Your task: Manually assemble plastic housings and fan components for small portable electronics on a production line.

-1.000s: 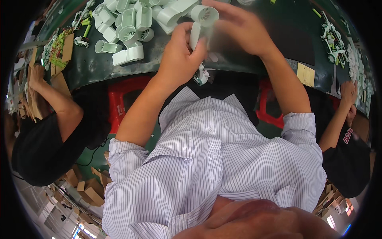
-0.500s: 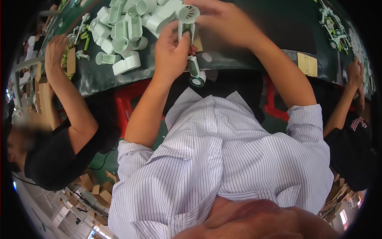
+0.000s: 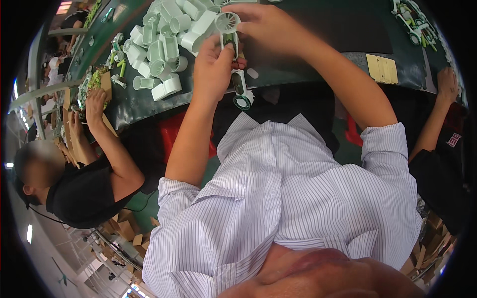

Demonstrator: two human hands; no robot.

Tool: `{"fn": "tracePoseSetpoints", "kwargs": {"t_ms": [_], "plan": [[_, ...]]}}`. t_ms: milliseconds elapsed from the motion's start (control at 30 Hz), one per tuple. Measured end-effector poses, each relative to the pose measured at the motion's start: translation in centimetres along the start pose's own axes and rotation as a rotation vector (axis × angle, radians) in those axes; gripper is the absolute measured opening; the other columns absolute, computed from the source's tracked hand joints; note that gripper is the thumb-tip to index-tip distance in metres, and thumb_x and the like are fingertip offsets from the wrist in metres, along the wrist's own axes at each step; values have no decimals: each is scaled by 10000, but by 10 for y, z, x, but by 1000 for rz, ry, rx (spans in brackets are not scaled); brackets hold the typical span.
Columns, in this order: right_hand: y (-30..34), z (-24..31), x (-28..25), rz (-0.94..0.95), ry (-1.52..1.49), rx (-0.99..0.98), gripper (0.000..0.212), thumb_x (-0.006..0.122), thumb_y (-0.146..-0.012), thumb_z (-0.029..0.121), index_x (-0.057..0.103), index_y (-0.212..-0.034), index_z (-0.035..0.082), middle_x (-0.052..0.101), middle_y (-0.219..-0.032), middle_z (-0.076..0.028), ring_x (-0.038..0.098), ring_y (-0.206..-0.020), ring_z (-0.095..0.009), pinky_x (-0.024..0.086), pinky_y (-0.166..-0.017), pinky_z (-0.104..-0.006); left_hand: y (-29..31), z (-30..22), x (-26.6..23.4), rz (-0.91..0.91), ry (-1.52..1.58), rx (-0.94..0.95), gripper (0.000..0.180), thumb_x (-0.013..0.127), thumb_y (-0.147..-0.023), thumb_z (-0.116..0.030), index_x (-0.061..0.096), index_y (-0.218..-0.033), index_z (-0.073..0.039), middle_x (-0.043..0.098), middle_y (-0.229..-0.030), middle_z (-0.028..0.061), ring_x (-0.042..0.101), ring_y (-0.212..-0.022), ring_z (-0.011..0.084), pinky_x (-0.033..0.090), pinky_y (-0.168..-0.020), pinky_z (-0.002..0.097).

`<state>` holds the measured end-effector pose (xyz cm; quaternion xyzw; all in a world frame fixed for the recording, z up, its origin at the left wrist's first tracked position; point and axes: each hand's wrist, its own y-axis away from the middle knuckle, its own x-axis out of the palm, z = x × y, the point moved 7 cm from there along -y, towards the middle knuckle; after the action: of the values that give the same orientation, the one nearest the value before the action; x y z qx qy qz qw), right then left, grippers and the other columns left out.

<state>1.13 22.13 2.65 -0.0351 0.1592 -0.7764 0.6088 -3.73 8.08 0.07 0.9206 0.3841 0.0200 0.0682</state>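
My left hand (image 3: pixel 213 67) is closed around the middle of a long, narrow white plastic assembly (image 3: pixel 239 82), which has a dark ring at its lower end, close to the table edge. On its upper end sits a pale green slotted round housing (image 3: pixel 227 22). The curled fingers of my right hand (image 3: pixel 258 25) grip this housing from its right and far side, and some fingertips are hidden behind it. To the left of my hands is a heap of pale green plastic housings (image 3: pixel 164 47), tube-shaped and box-shaped.
A stack of yellow cards (image 3: pixel 381 68) lies on the dark green table (image 3: pixel 278 72) at the right. White and green parts (image 3: pixel 415 25) form a pile at the far right. Co-workers sit on both sides; the left one's hand (image 3: pixel 95 104) is by a cardboard box (image 3: pixel 106 84).
The view has shifted slightly. My hands keep hold of the assembly and its slotted housing in nearly the same place. The left co-worker's raised hand has come down beside the cardboard box.
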Motion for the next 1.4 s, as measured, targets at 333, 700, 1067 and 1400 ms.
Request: {"fn": "tracePoseSetpoints", "kwargs": {"t_ms": [333,700,1067,1400], "plan": [[-1,75,-21,61,-46,-60,407,526,-903,28,527,-1306,-28,654,-1123,-117,602,-1018,-159,477,-901,-289,3,-53,19,443,324,-55,515,388,-1034,-337,406,-1376,48,540,-1253,175,577,-1091,291,466,-950,404],[110,36,76,310,-1542,619,631,312,-1037,472,515,-1249,-87,649,-1122,-205,692,-827,-215,585,-711,-315,-23,-67,17,393,761,108,518,373,-1041,-386,423,-1341,33,554,-1177,149,554,-1075,266,487,-931,394],[66,-11,64,-127,-1670,405,321,474,-1022,215,507,-1237,-21,607,-1139,-132,639,-1028,-207,576,-878,-276,-3,-60,7,340,601,230,439,442,-1023,-350,487,-1298,-12,603,-1201,117,572,-1148,284,409,-1042,463],[66,11,3,-432,-634,-33,337,659,-899,35,569,-1220,-14,652,-1163,-163,653,-1011,-204,546,-845,-281,-9,-33,-7,214,546,261,420,558,-984,-243,456,-1306,7,574,-1273,189,575,-1151,260,443,-991,385]]}}
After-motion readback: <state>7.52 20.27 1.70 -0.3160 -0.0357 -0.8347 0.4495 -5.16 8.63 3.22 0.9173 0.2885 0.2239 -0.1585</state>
